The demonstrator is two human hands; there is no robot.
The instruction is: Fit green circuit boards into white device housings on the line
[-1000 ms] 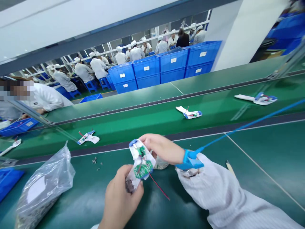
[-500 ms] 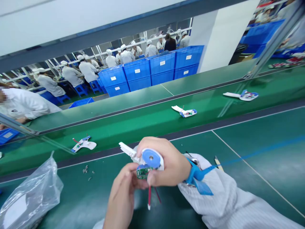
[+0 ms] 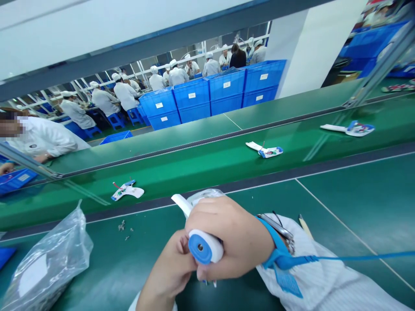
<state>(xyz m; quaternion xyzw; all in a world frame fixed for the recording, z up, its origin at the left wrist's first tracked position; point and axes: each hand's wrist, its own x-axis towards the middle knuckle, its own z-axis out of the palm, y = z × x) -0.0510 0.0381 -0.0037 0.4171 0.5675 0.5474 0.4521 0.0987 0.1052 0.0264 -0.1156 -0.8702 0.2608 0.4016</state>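
Observation:
In the head view my right hand (image 3: 227,242) wraps round a white and blue infrared thermometer (image 3: 212,249). Its oval blue end, with a small round metal hole, faces me, and its white handle sticks out past my knuckles toward the upper left. My left hand (image 3: 173,263) is closed against the thermometer's near left side, its fingertips partly hidden. Only a bit of the inside and a wire end shows below my right thumb. A blue wrist strap (image 3: 275,255) circles my right wrist.
Open thermometer halves with wires (image 3: 128,190) lie spaced along the green conveyor belt (image 3: 194,166). Small screws (image 3: 121,225) are scattered left of my hands, beside a clear plastic bag (image 3: 55,263). Blue crates (image 3: 193,101) and several white-clad people are beyond. A pointed tool (image 3: 305,226) lies behind my right sleeve.
My right hand has turned the thermometer over, so its blue end now faces me and the circuit board is out of sight. The parts on the belt appear shifted right.

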